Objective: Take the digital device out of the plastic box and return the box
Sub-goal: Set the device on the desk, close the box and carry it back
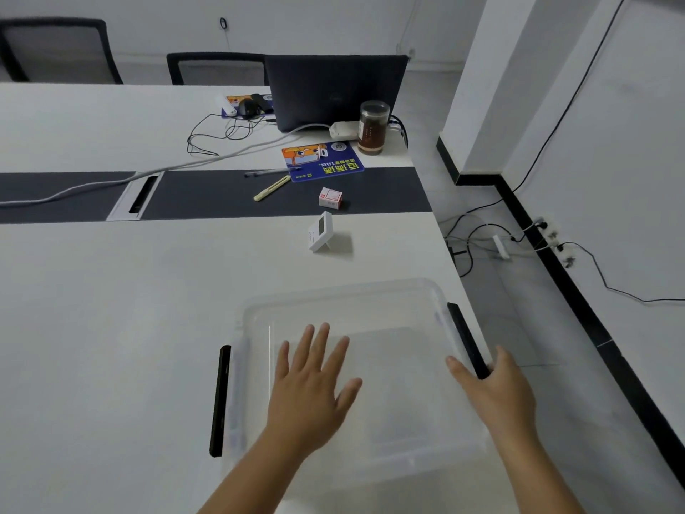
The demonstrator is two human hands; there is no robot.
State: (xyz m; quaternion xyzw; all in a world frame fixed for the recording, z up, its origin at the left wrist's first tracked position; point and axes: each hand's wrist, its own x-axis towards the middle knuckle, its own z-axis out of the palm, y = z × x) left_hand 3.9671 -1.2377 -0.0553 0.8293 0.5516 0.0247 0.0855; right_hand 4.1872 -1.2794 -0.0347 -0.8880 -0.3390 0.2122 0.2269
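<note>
1. The clear plastic box point(389, 309) sits at the near right corner of the white table point(111, 309), its transparent lid on top and a black latch on each short side.
2. The left hand point(311, 380) lies flat on the lid, fingers spread, palm down, gripping nothing.
3. The right hand point(496, 391) is at the box's right edge, fingers extended and loosely apart; its fingertips touch the near end of the right black latch point(465, 339) (whether it actually grips the latch, I cannot tell).
4. The left black latch point(221, 400) stands out a little from the box wall, untouched.
5. The digital device point(320, 231), a small white unit with a grey screen, stands propped on its kickstand on the table beyond the box, well apart from both hands.
6. Farther back on the dark strip of the table lie a small red-and-white carton point(330, 197), a yellow utility knife point(271, 188) and a pen point(270, 172).
7. A blue printed pad point(326, 163), a brown-filled jar point(373, 127) and a dark laptop point(333, 90) are at the far end.
</note>
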